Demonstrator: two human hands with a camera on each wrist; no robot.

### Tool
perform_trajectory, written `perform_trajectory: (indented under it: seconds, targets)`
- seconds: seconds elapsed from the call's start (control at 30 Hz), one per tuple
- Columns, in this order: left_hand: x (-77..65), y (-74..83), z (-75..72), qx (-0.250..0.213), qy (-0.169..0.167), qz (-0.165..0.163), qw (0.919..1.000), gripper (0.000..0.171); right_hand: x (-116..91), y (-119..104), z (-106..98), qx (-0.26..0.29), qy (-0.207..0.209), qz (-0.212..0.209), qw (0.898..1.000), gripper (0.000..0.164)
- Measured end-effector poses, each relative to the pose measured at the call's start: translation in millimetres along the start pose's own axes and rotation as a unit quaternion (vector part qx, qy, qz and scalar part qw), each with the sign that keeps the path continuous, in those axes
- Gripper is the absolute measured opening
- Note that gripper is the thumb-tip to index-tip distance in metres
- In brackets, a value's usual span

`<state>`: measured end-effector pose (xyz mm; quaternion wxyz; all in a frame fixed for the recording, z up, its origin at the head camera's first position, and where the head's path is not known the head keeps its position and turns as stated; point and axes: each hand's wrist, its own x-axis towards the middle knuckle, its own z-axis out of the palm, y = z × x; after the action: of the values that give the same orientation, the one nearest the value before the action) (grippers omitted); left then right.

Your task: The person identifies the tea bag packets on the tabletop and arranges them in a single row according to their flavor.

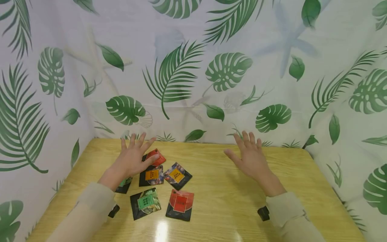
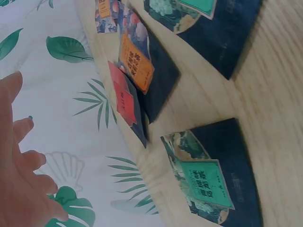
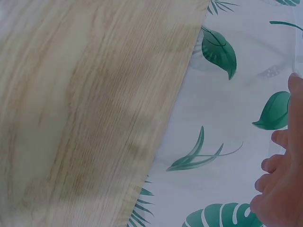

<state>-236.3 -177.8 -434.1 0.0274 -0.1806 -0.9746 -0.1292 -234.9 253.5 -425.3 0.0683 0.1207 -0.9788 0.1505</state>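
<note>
In the head view, the left hand (image 1: 130, 159) hangs over the packets with its fingers spread, and the right hand (image 1: 252, 159) matches it over bare worktop (image 1: 223, 201), gripping nothing. Six packets lie flat on the left half; a good approach would be to lift the flat front red packet (image 1: 180, 204) by an edge, with its neighbours left alone. Its long axis seems to run front to back, dark end toward the person; the front green packet (image 1: 146, 202) is slightly turned, and the tilted orange packet (image 1: 177, 175) sits diagonally, too nearly square to name a long axis. In the left wrist view, the left hand is clear of the packets; the rear red packet (image 1: 159, 159) meets the straighter orange packet (image 1: 152, 175), so these probably want separating gently. The rear green packet (image 2: 213, 175) points its pictured end wallward, dark end personward. In the right wrist view, the right hand's fingers, apart from the worktop, show against patterned cloth (image 3: 213, 99); no packet appears there.
</note>
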Motion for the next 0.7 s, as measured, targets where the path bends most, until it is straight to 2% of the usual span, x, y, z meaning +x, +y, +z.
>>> perform_trajectory:
  seconds: [0.3, 0.53, 0.7]
  targets:
    - [-9.6, -5.4, 15.3, -0.005, -0.016, 0.008, 0.9998, 0.073, 1.3, -10.6, 9.2, 0.022, -0.010, -0.028, 0.999, 0.082]
    - [-15.6, -4.7, 29.2, -0.004, -0.040, 0.017, 0.9991, 0.071, 3.8, -25.2, 20.0, 0.037, -0.010, -0.067, 0.997, 0.079]
    - [-19.3, -4.6, 39.7, -0.004, -0.050, 0.024, 0.9984, 0.071, 5.4, -36.3, 30.1, 0.042, -0.021, -0.080, 0.996, 0.079]
